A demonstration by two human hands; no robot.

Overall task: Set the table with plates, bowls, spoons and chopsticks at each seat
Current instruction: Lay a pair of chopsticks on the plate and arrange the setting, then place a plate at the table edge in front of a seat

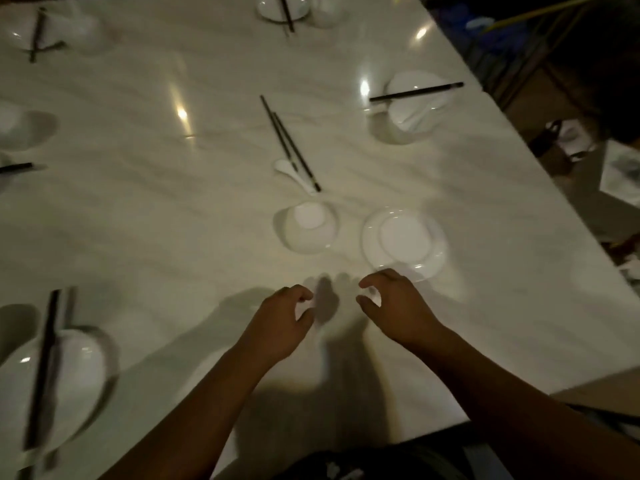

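Observation:
A white bowl (306,228) lies upside down on the pale marble table (156,220), and a white plate (403,242) lies upside down just right of it. Beyond them a white spoon (294,173) lies under a pair of dark chopsticks (291,143). My left hand (285,320) hovers over the table below the bowl, fingers curled and apart, holding nothing. My right hand (388,306) hovers just below the plate's near rim, also curled and empty.
Set places ring the table: a plate with chopsticks (52,382) at near left, one at right (415,98), one at far centre (284,8), one at far left (45,29), and dishes (20,126) at the left edge. The table's right edge (554,174) runs diagonally.

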